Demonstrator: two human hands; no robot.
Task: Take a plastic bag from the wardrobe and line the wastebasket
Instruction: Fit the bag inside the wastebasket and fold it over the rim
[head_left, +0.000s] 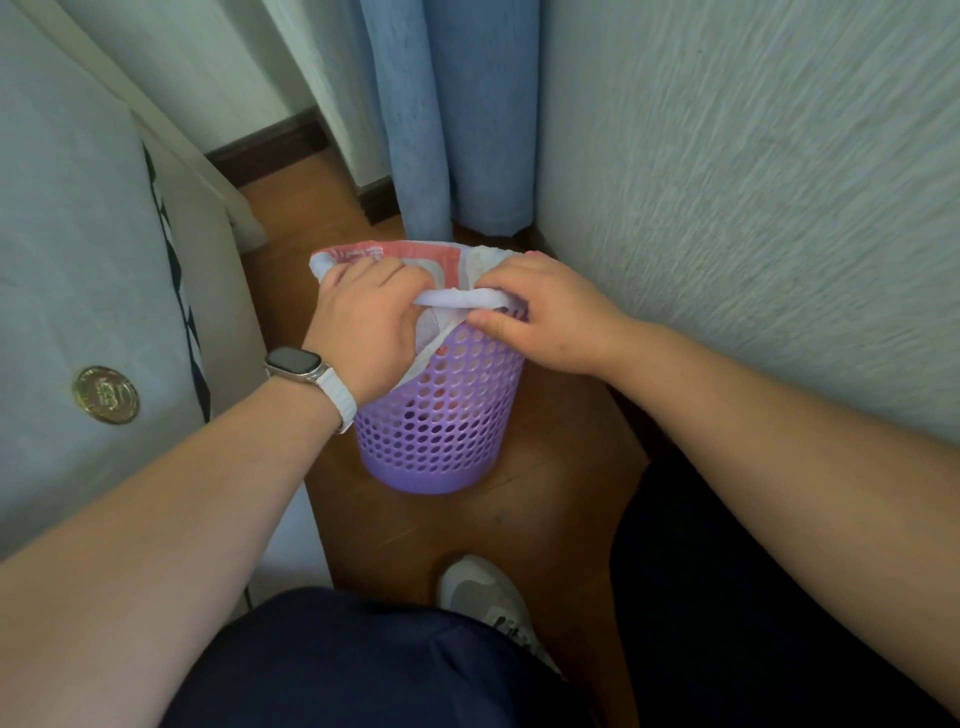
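Note:
A purple perforated wastebasket (441, 415) stands on the wooden floor between a bed and a wall. A white plastic bag with red print (415, 257) sits in its mouth, its edge folded over the far rim. My left hand (363, 327), with a watch on the wrist, grips the bag's near edge at the left of the rim. My right hand (540, 317) pinches a white handle strip of the bag at the near right rim. The inside of the basket is mostly hidden by my hands.
A bed with a grey cover (78, 260) lies close on the left, a gold round disc (106, 395) on it. A textured wall (753, 208) runs on the right. Blue curtains (457, 114) hang behind the basket. My shoe (488, 597) is near the basket.

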